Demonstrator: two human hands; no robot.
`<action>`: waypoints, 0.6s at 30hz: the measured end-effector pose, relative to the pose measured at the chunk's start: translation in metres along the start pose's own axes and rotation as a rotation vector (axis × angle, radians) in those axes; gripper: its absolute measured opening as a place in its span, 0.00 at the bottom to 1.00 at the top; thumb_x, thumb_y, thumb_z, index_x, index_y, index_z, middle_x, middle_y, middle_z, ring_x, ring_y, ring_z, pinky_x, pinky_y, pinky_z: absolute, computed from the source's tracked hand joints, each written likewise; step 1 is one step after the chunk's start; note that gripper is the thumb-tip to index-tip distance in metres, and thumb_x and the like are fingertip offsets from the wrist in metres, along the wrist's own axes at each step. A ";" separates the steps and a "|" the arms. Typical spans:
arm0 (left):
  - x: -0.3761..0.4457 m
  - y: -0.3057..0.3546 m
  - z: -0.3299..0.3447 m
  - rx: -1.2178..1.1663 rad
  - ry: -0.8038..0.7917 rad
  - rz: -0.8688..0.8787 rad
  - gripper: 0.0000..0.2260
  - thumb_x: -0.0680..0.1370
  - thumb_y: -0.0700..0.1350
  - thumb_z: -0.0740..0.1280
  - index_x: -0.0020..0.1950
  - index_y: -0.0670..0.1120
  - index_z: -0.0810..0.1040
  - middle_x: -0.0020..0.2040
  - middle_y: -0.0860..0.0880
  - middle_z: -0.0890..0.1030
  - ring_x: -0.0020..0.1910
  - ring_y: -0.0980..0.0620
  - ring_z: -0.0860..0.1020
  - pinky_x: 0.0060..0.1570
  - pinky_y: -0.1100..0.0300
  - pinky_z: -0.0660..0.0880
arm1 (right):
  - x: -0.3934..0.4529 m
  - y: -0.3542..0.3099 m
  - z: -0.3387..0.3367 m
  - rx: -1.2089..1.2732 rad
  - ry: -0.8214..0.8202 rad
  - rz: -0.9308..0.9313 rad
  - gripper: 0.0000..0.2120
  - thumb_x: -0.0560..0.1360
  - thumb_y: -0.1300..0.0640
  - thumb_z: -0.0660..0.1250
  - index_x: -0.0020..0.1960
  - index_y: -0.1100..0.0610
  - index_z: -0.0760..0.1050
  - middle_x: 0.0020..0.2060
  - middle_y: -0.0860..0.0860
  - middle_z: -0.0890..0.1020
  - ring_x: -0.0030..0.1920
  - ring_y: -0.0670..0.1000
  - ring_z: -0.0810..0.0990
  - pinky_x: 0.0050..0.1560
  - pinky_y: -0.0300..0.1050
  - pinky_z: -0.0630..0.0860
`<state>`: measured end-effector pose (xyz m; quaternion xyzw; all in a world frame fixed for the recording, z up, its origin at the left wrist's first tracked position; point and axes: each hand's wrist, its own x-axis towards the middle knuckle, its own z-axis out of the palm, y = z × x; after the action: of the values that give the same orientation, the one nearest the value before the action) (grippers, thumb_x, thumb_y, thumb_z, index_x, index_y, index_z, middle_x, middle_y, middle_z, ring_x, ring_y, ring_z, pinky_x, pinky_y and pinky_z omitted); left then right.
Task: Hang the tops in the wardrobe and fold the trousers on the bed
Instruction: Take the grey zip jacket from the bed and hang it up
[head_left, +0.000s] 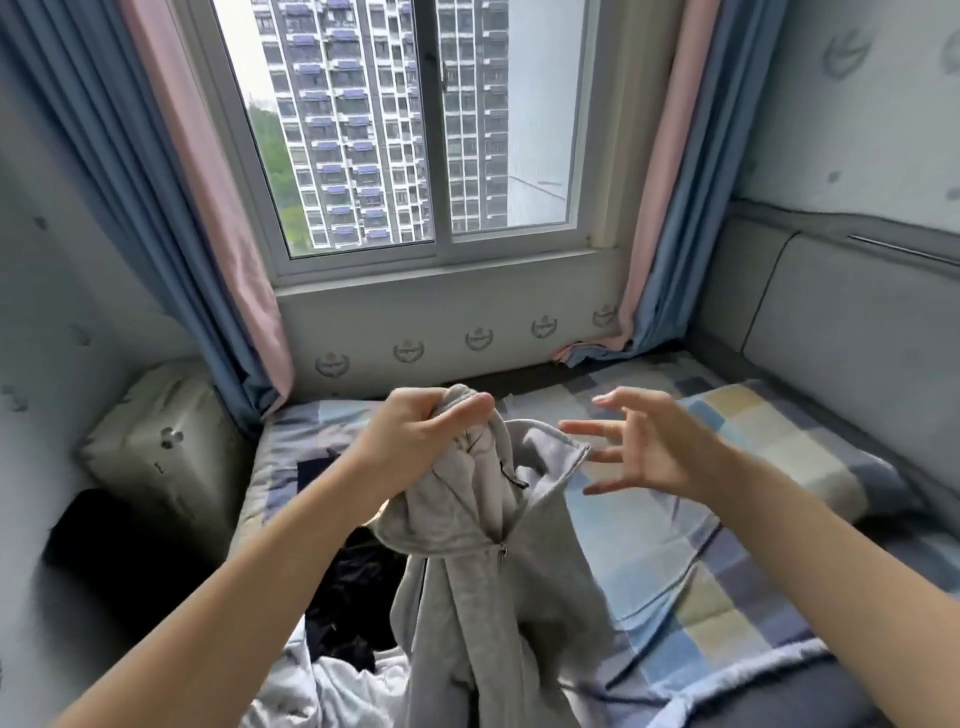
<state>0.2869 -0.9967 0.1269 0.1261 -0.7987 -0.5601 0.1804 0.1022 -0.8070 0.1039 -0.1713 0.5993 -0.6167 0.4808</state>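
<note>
A grey zip-up hooded top (483, 587) hangs in the air above the bed (675, 545). My left hand (415, 436) grips a bunch of its fabric near the hood, fingers curled round it. Just to the right, my right hand (644, 447) is spread open with its fingertips close to the top's collar edge, holding nothing. Dark clothes (348, 597) and a white garment (332, 686) lie on the bed below the top. No wardrobe is in view.
A checked blue, grey and yellow cover lies over the bed. A padded grey headboard (841, 332) runs along the right. The window (415, 135) with pink and blue curtains faces me. A beige wrapped bundle (156, 431) stands at the left beside the bed.
</note>
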 end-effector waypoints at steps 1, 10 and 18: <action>-0.009 -0.009 0.005 0.004 0.003 -0.024 0.29 0.71 0.64 0.69 0.38 0.36 0.74 0.34 0.46 0.69 0.35 0.51 0.67 0.38 0.55 0.65 | -0.002 0.013 0.000 -0.102 0.058 0.055 0.19 0.67 0.51 0.74 0.53 0.57 0.72 0.58 0.57 0.79 0.55 0.60 0.80 0.55 0.68 0.75; -0.072 -0.063 0.032 -0.092 -0.096 -0.162 0.32 0.72 0.61 0.70 0.40 0.28 0.75 0.33 0.46 0.73 0.35 0.52 0.71 0.37 0.61 0.68 | 0.014 0.147 0.032 -0.414 0.218 0.216 0.05 0.76 0.61 0.67 0.48 0.63 0.78 0.31 0.53 0.73 0.27 0.46 0.73 0.28 0.38 0.73; -0.116 -0.162 -0.013 -0.226 0.495 -0.757 0.12 0.77 0.51 0.70 0.40 0.44 0.84 0.40 0.41 0.83 0.44 0.43 0.80 0.46 0.51 0.75 | -0.012 0.167 0.068 0.133 0.267 0.107 0.05 0.62 0.66 0.64 0.38 0.65 0.73 0.34 0.59 0.76 0.34 0.56 0.75 0.35 0.44 0.70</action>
<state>0.3970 -1.0160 -0.0387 0.5179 -0.5635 -0.6231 0.1611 0.2262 -0.8066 -0.0273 -0.0233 0.6241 -0.6456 0.4395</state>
